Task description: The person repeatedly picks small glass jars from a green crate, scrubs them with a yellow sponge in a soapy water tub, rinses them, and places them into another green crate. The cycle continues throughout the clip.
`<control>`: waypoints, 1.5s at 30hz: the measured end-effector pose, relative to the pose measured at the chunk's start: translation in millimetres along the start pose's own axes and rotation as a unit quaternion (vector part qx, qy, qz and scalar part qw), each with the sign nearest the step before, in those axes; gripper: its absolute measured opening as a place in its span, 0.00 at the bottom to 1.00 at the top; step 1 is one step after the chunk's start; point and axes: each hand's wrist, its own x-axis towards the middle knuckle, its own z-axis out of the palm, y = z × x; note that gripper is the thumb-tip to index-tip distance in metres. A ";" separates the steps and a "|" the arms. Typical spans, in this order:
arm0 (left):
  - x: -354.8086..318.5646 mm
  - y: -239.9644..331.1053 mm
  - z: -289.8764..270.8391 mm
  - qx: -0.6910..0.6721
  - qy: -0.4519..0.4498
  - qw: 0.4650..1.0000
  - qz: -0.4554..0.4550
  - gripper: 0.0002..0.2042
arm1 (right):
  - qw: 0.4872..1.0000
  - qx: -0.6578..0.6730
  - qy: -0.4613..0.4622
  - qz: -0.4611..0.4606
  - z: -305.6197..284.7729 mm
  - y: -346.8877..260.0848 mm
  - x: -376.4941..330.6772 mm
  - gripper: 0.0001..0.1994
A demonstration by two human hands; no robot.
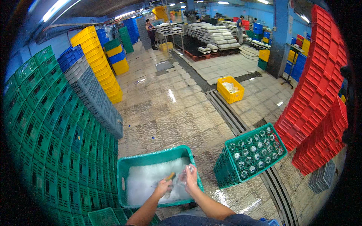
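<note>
Over a green tub (pixel 151 154) of white suds, both my hands are at work. My left hand (pixel 164 187) is closed around a slim brush-like tool (pixel 171 176); its yellowish-brown end sticks out above the fingers, and the rest is blurred. Higher and to the right, my right hand (pixel 191 179) grips a clear bottle (pixel 182 177) near the tub's right wall. The bottle's far end lies close to the tool, and I cannot tell whether they touch. To the right of the tub stands a green crate (pixel 226 165) holding several clear bottles in rows.
Tall stacks of green crates (pixel 41 150), grey crates (pixel 94 94) and yellow crates (pixel 94 60) line the left. Red crates (pixel 305 86) tower at right. A yellow crate (pixel 230 96) sits beside the floor drain (pixel 226 113). The tiles look wet. Two people stand farther back.
</note>
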 end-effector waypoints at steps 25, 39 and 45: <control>-108.5 159.4 -13.1 0.497 0.310 0.775 0.236 0.16 | 0.928 0.140 -0.186 0.291 122.2 67.7 33.2 0.16; -95.3 134.8 -16.5 0.177 0.082 0.913 0.357 0.33 | 0.940 0.064 -0.301 0.149 171.5 29.2 46.8 0.11; -68.5 164.3 -56.7 0.327 0.320 0.848 0.268 0.12 | 0.905 -0.214 -0.317 0.184 136.0 45.9 21.6 0.11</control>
